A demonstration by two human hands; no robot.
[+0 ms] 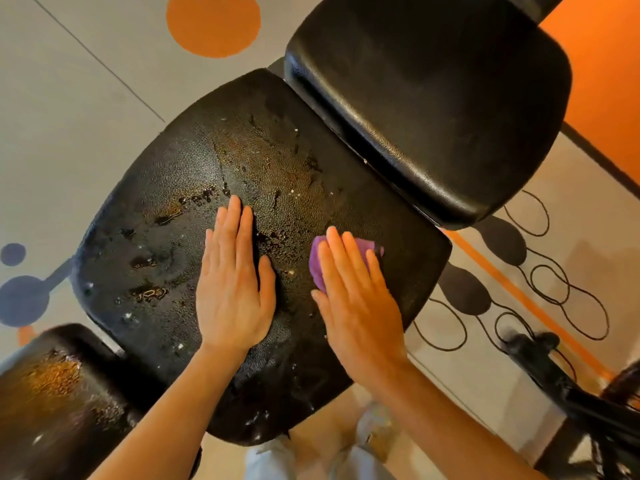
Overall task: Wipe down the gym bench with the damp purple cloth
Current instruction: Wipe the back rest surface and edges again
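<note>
Cloth (325,261) mostly hidden under flat rt hand (356,299).

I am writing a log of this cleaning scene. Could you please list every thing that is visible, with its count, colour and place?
seat pad: one, black, worn and stained, centre.
backrest pad: one, black, smooth, upper right.
small pad: one, black, orange-brown stain, lower left.
purple cloth: one, on the seat pad's right part, under the right hand.
floor: grey, with orange and dark circles.
black frame: lower right, details unclear.
left hand: one, flat on the seat pad.
right hand: one, flat on the cloth.
</note>
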